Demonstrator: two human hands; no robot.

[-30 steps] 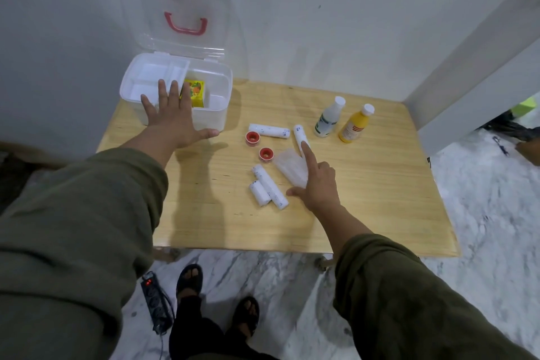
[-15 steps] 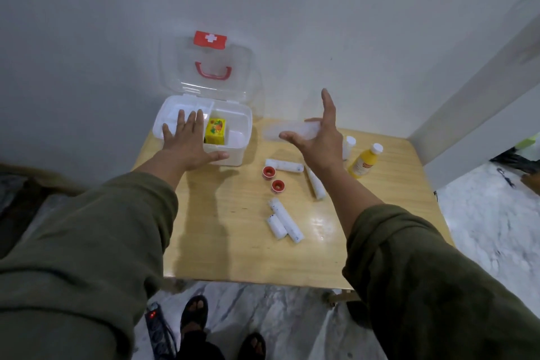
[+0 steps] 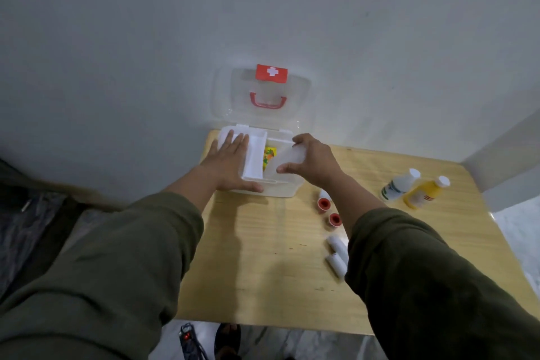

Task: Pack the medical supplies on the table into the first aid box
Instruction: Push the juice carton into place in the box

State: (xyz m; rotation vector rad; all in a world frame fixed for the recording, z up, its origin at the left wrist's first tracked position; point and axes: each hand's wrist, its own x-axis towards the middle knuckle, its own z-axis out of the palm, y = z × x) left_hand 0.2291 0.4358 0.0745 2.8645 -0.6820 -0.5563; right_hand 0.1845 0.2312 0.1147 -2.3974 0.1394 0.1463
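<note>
The white first aid box (image 3: 286,188) stands open at the table's far left, its clear lid (image 3: 301,108) with red cross and red handle leaning on the wall. A yellow packet (image 3: 269,155) lies inside. My left hand (image 3: 230,162) rests flat on the box's left rim and inner tray, fingers straight. My right hand (image 3: 314,162) holds a clear plastic pouch (image 3: 287,159) over the box's right compartment, pinched between thumb and fingers. On the table lie two red-capped tape rolls (image 3: 323,203), white bandage rolls (image 3: 336,257), a white bottle (image 3: 400,185) and a yellow bottle (image 3: 425,191).
The wooden table (image 3: 263,257) stands against a grey wall, with a white wall corner at the right. A power strip (image 3: 190,340) and a sandalled foot (image 3: 228,339) are on the marble floor below the table's front edge.
My right hand has carried the clear pouch from the table's middle up and left to over the open box. My left hand stayed on the box. The camera has swung left.
</note>
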